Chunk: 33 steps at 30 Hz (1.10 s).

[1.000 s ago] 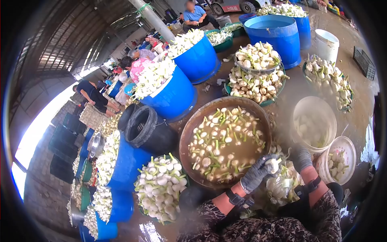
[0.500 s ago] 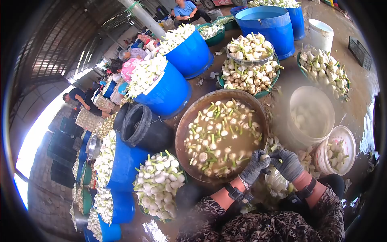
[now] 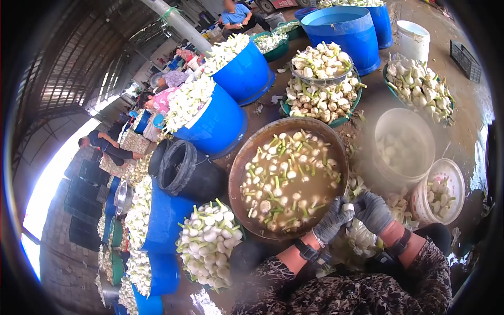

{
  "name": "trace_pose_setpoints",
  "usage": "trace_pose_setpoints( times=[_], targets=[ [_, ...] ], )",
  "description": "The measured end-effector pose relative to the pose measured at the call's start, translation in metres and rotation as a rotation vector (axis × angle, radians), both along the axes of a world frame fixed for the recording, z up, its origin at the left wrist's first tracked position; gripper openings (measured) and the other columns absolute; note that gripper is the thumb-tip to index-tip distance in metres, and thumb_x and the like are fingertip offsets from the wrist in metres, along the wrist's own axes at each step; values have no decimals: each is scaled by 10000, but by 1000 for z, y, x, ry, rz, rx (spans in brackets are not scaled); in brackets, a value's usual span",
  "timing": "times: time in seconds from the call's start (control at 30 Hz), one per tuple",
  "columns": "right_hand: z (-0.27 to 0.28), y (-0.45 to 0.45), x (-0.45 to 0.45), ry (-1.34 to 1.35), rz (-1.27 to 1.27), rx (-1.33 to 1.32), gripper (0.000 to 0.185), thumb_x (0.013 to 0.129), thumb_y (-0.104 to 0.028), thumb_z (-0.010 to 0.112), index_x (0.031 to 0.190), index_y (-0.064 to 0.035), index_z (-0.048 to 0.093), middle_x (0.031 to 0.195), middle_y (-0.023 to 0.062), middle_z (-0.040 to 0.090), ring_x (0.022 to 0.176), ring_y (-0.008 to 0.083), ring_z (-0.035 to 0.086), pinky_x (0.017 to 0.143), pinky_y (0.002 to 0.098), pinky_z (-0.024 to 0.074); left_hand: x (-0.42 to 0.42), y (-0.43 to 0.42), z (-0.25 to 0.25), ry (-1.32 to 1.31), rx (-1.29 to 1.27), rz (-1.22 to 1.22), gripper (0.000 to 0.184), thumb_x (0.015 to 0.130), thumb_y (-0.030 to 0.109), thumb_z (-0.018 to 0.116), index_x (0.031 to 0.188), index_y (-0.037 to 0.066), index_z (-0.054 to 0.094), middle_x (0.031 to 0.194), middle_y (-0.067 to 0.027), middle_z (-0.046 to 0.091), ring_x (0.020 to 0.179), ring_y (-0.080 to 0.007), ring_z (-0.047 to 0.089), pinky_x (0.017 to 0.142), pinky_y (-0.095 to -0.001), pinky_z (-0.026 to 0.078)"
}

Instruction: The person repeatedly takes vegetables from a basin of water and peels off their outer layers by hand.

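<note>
Both my hands wear grey gloves and meet at the near right rim of a wide brown tub [image 3: 235, 157] of murky water. My left hand [image 3: 332, 220] is closed around a white garlic bulb [image 3: 347, 207]. Close beside the bulb, my right hand [image 3: 371, 212] has its fingers curled together; what they hold, if anything, is hidden. Many pale garlic bulbs with short green stems [image 3: 283, 173] float in the tub. Below my hands lie whitish peelings [image 3: 361, 236], partly covered by my forearms.
A heap of white trimmed garlic [image 3: 207, 244] stands left of the tub. To the right are a translucent bucket [image 3: 404, 149] and a tilted white pail [image 3: 438, 191]. Beyond sit a garlic-filled green basin [image 3: 336, 122], blue barrels [image 3: 218, 123] and a black bucket [image 3: 178, 165]. Several people sit farther off.
My right hand has drawn slightly away from the bulb, which shows more plainly in my left hand. The view has shifted slightly. A person at far left has changed posture.
</note>
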State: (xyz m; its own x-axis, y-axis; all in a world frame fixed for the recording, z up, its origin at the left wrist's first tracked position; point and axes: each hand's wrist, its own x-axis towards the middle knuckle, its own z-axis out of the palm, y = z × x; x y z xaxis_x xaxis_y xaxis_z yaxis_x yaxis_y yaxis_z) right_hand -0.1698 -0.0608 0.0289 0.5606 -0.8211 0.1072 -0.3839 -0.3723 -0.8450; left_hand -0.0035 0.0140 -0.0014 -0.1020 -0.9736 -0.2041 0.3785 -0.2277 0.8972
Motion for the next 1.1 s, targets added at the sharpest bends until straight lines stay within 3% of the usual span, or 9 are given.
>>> trace_pose_setpoints(
  times=[0.17,0.27,0.53,0.63,0.73,0.9,0.97,1.0,1.1],
  targets=[
    [-13,-3,3,-138,-52,409,114,814,-92,663,880,-23,600,750,170,648,684,338,629,646,395,513,2,-5,-1,-106,-46,-57,449,951,329,619,1271,101,399,931,1,512,756,-78,519,646,-249,496],
    [-15,0,5,-36,-50,-266,114,832,-93,653,873,-10,587,718,148,625,653,282,612,635,376,503,7,-8,-1,-242,107,-99,410,997,364,534,1282,96,410,916,-11,532,662,-69,527,585,-240,485],
    [-13,-5,5,-384,61,347,197,939,-164,645,984,25,615,822,82,670,765,125,582,716,315,493,7,-9,8,-459,-35,-98,483,1011,375,486,1369,70,372,1112,-29,563,742,-54,532,571,-215,477],
    [-34,-7,3,-276,-11,393,168,939,-146,637,924,22,623,805,82,664,736,129,566,703,308,486,5,-7,-3,-560,-332,-111,579,985,330,542,1432,46,310,1294,-89,488,1167,-181,489,1004,-337,429],
    [-49,-15,2,-277,-85,402,157,928,-139,646,919,15,612,801,91,660,718,145,567,684,315,483,5,-4,6,-729,-400,-74,647,941,294,613,1447,41,300,1348,-96,434,1270,-199,397,1104,-374,320],
    [-8,0,7,-127,-129,-62,195,916,-191,657,939,-8,592,799,147,622,718,253,588,677,358,483,1,-7,2,-444,-128,-21,540,964,269,575,1408,37,373,1319,-113,480,1207,-217,469,1068,-351,361],
    [-1,-4,5,-56,-135,163,211,900,-205,666,947,-14,590,833,181,630,767,328,611,704,397,491,-5,-2,10,-560,-174,88,465,1007,340,484,1349,26,447,1303,-110,502,1207,-202,470,1059,-339,372],
    [-10,-10,7,-56,-170,247,224,891,-219,670,941,-16,591,857,191,640,792,333,622,715,414,490,-1,-7,-4,-538,-276,109,527,1012,406,461,1384,35,415,1178,-95,548,990,-132,545,827,-280,506],
    [-14,-8,7,21,-120,190,184,879,-168,612,976,-13,615,898,216,672,840,382,656,739,438,507,-16,-14,-8,-30,147,288,386,989,402,470,1184,88,581,837,-10,599,584,-86,541,484,-232,448]
  ],
)
